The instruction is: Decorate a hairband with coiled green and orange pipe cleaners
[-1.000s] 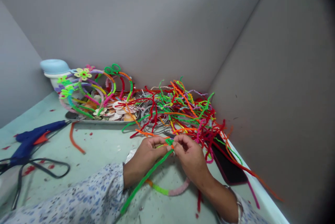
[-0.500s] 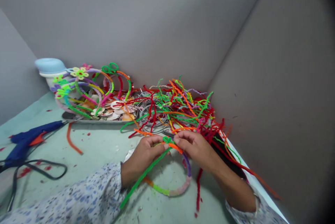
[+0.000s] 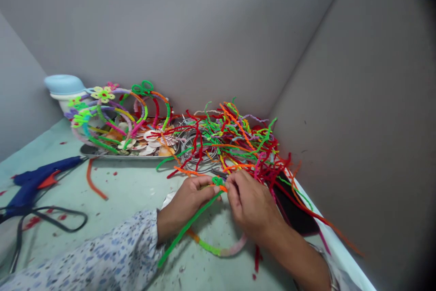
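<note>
My left hand (image 3: 190,202) pinches the top of a hoop (image 3: 211,249) wrapped in coloured pipe cleaners, beside a small green looped flower (image 3: 217,181). A long green pipe cleaner (image 3: 190,226) slants down from under that hand toward me. Close by on the right, the fingertips of my right hand (image 3: 254,204) are closed on an orange pipe cleaner (image 3: 223,188) at the flower's base. This hand hides the hoop's right side; its orange, lime and pink lower arc shows. A dark tool tip (image 3: 219,174), perhaps scissors, lies just behind the fingers.
Finished flowered hoops (image 3: 143,100) stand on a metal tray (image 3: 136,158) of shells. A white cup with a blue lid (image 3: 64,84) is behind. Wire coils (image 3: 197,150) and tangled pipe cleaners (image 3: 245,136) lie ahead. A blue glue gun (image 3: 47,170) rests left; a dark flat object (image 3: 299,218) right.
My right hand has rolled over and shifted slightly down and left, now covering the hoop's purple side. The orange piece shows less between the hands. My left hand has barely moved.
</note>
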The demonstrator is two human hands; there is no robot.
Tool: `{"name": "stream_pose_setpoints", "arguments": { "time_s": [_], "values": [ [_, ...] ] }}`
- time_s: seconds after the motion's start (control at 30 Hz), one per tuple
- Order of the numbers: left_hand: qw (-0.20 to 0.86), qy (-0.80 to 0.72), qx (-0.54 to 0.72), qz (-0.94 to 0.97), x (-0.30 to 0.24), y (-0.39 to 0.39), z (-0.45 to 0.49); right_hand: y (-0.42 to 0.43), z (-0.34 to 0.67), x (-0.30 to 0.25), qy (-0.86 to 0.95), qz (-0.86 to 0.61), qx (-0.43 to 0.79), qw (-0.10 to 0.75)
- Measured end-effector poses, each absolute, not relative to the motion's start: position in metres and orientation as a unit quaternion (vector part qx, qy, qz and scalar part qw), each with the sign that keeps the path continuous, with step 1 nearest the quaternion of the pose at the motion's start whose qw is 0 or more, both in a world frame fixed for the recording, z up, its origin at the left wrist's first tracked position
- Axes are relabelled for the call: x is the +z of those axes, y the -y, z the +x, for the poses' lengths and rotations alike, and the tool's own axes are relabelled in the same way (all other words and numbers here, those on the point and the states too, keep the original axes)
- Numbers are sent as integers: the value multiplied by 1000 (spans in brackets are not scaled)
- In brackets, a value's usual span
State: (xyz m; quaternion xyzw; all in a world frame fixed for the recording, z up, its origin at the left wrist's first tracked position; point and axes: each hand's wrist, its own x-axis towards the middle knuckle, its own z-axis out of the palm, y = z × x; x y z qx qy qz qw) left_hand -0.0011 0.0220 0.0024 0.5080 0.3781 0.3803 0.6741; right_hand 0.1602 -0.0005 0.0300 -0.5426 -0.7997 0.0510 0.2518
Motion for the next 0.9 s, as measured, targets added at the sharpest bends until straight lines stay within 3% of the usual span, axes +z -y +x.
{"name": "stream_pose_setpoints", "arguments": {
  "time_s": [0.1, 0.17, 0.4, 0.5, 0.9],
  "values": [
    [673, -368, 387, 511, 4, -22, -1, 4, 158, 28, 799, -546, 9, 251],
    [672, -371, 388, 510, 5, -21, -1, 3, 160, 31, 796, -543, 44, 264],
    [706, -369, 367, 481, 5, -21, -2, -14, 185, 52, 694, -468, 466, 288],
    [720, -358, 355, 476, 8, -19, -3, -21, 193, 50, 640, -418, 583, 273],
    [758, -261, 349, 485, 7, -17, -3, -30, 194, 25, 581, -353, 685, 261]
  ]
}}
